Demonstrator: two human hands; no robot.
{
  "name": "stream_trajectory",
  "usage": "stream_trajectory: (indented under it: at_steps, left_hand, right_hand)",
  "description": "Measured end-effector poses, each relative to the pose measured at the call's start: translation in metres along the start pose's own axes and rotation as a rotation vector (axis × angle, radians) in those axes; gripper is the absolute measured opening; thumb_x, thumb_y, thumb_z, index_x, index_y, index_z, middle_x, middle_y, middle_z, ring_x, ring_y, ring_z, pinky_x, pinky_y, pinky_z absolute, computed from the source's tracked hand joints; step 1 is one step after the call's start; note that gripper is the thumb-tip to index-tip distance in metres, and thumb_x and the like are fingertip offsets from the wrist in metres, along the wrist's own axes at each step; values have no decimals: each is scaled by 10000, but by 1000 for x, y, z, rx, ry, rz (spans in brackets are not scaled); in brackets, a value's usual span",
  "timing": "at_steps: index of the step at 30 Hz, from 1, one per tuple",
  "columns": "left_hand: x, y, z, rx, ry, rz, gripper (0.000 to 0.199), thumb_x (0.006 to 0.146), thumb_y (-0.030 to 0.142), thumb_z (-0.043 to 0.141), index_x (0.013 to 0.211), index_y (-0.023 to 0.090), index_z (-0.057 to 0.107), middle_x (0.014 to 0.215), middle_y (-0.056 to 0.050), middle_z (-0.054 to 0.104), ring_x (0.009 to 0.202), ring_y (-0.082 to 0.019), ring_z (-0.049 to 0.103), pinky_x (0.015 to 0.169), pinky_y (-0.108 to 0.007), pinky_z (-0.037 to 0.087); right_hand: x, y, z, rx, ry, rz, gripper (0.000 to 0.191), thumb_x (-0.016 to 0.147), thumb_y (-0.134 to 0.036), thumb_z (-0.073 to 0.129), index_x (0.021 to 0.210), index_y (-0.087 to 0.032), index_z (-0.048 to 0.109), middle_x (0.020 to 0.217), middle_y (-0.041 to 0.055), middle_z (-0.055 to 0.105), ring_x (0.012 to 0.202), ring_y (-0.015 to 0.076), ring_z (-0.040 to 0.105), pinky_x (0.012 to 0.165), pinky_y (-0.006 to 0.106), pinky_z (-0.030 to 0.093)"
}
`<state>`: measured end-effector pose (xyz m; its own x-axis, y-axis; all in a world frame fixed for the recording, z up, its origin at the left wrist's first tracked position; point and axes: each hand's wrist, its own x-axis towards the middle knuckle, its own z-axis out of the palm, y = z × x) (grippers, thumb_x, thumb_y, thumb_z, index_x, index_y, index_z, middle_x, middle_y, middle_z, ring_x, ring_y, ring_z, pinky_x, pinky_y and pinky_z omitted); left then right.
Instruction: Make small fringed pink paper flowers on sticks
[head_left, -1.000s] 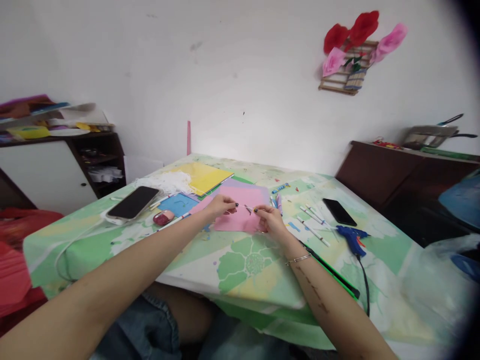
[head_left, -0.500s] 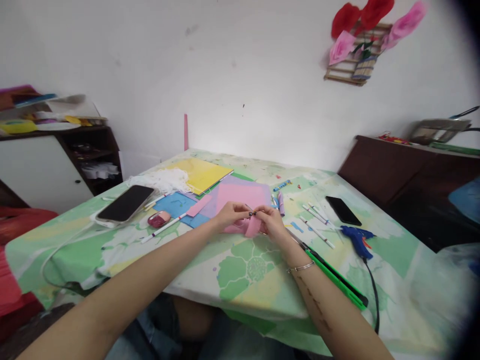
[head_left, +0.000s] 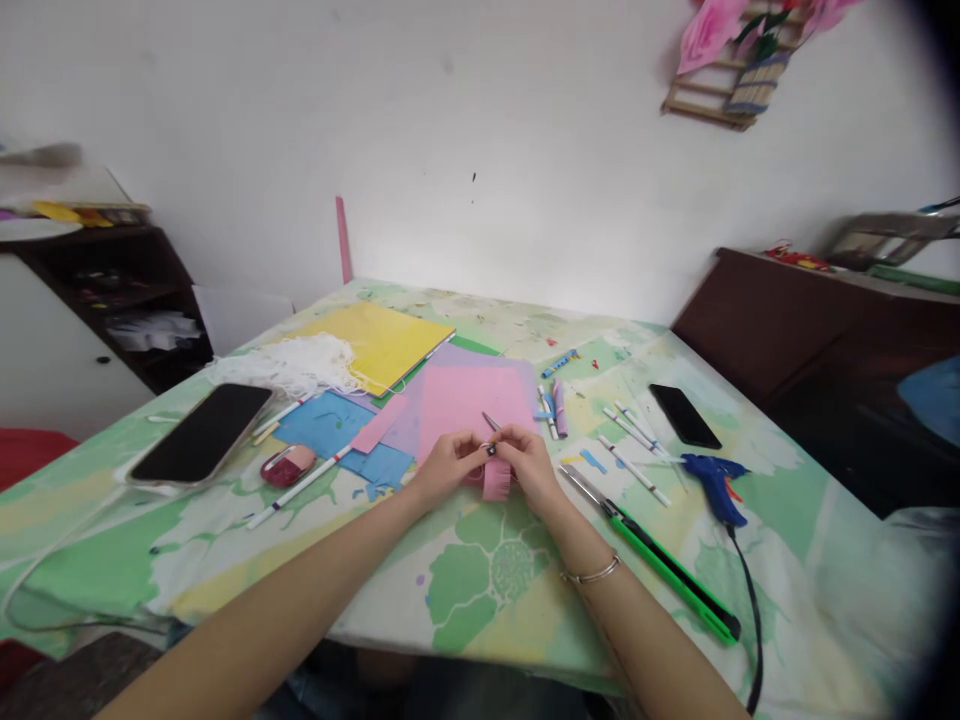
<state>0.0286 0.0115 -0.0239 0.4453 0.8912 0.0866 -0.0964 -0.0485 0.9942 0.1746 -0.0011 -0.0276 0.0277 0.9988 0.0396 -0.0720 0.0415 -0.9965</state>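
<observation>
Pink fringed strip (head_left: 496, 484) hangs by the near edge of a pink sheet (head_left: 474, 390), pinched by left hand (head_left: 451, 464) and right hand (head_left: 527, 460), apart a second ago, now meeting, seemingly for close work; left beyond the sheet, a yellow folder (head_left: 379, 345).

Between my hands (head_left: 451, 466) and the near edge, the bench (head_left: 472, 600) offers open room. On my right, the green knife (head_left: 671, 568) and glue gun (head_left: 716, 485) block a low sweep; leftward, the white pen (head_left: 300, 488) and large phone (head_left: 202, 435) do.
</observation>
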Motion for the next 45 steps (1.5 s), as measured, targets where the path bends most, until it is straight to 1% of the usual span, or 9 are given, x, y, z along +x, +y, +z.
stream_trajectory:
  at_steps: [2, 7, 21, 24, 28, 32, 34, 39, 45]
  left_hand:
    - [1, -1, 0, -15, 10, -13, 273, 716, 388, 670, 718, 128, 589, 623, 18, 564, 556, -94, 500, 553, -215, 385]
    - [2, 0, -1, -60, 17, -47, 271, 719, 371, 668, 829, 132, 604, 723, -12, 628, 622, -114, 566, 606, -231, 433]
    - [2, 1, -2, -53, 12, -92, 208, 726, 335, 639, 773, 135, 603, 672, 1, 580, 579, -98, 523, 565, -222, 417]
    - [2, 1, -1, -49, 11, -102, 197, 730, 329, 624, 768, 138, 595, 652, 9, 564, 562, -93, 512, 554, -220, 410]
    - [2, 2, -1, -34, 19, -104, 193, 732, 330, 614, 762, 141, 587, 637, 14, 552, 545, -89, 497, 533, -215, 395]
    - [2, 1, -1, -8, 36, -81, 190, 740, 327, 607, 763, 141, 577, 630, 18, 544, 541, -87, 485, 526, -210, 384]
    - [3, 1, -2, 6, 39, -65, 186, 740, 322, 608, 760, 140, 576, 630, 17, 546, 546, -88, 484, 528, -210, 382]
    - [3, -2, -2, 42, 38, -43, 188, 742, 330, 605, 765, 146, 578, 659, 4, 568, 575, -104, 507, 551, -223, 403]
    - [2, -1, -2, 65, 40, -38, 183, 728, 334, 609, 725, 155, 567, 633, 16, 543, 563, -102, 494, 534, -219, 401]
  right_hand:
    - [0, 1, 2, 10, 1, -12, 96, 635, -248, 623, 698, -181, 596, 594, -29, 589, 481, 87, 462, 445, 195, 303]
    - [-1, 3, 2, 11, -7, -39, 89, 659, -223, 622, 736, -184, 601, 552, -49, 543, 468, 75, 427, 458, 187, 301]
    - [-5, 0, 3, -88, -1, -105, 52, 667, -192, 575, 715, -183, 596, 557, -42, 511, 492, 84, 405, 486, 205, 303]
    - [-6, -1, 3, -114, 2, -119, 46, 670, -188, 575, 710, -188, 599, 569, -37, 516, 512, 92, 421, 496, 209, 320]
    - [-7, -5, 3, -134, 6, -133, 56, 671, -204, 595, 720, -193, 619, 639, -17, 572, 582, 114, 478, 548, 221, 379]
    - [-6, -7, 2, -121, 39, -121, 134, 733, -296, 579, 710, -185, 651, 693, 11, 617, 645, 137, 527, 610, 241, 416]
    - [-5, -6, 2, -110, 59, -108, 153, 740, -312, 588, 704, -182, 661, 689, 15, 625, 644, 138, 537, 618, 244, 422]
    - [-3, -1, 0, -97, 79, -79, 107, 688, -288, 661, 702, -183, 676, 679, 14, 641, 625, 139, 554, 591, 242, 426]
    - [-3, -2, -1, -119, 56, -65, 94, 657, -258, 679, 692, -170, 673, 661, 17, 646, 606, 135, 559, 596, 242, 427]
